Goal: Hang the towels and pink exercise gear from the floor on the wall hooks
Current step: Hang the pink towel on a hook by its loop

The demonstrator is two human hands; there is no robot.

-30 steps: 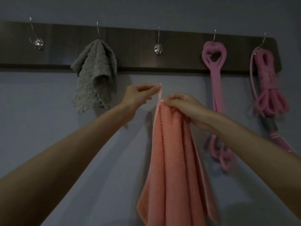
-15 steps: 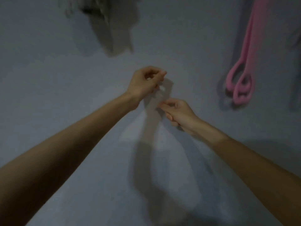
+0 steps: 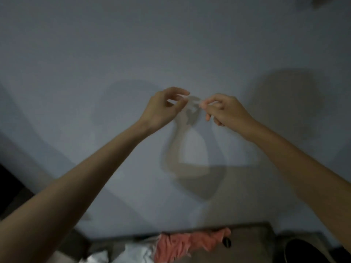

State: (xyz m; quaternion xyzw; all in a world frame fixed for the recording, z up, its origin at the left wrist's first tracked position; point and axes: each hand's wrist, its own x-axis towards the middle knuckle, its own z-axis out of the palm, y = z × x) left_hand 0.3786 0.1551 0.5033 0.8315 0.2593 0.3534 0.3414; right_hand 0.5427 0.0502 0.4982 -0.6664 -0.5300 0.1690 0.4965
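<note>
My left hand and my right hand are raised side by side in front of the bare grey wall, fingertips almost touching. Neither hand holds anything I can see. The left hand's fingers are loosely curled with a gap to the thumb, and the right hand's fingers are curled in. A salmon-pink towel lies crumpled on the floor at the foot of the wall, below my hands. The hook rail and the hung items are out of view.
A white cloth lies on the brown floor, left of the pink towel. A dark round object sits at the bottom right. A dark edge stands at the far left.
The pink towel that both hands held up near the middle hook now lies on the floor. My view has tilted down, off the hook rail. My hands have drawn level.
</note>
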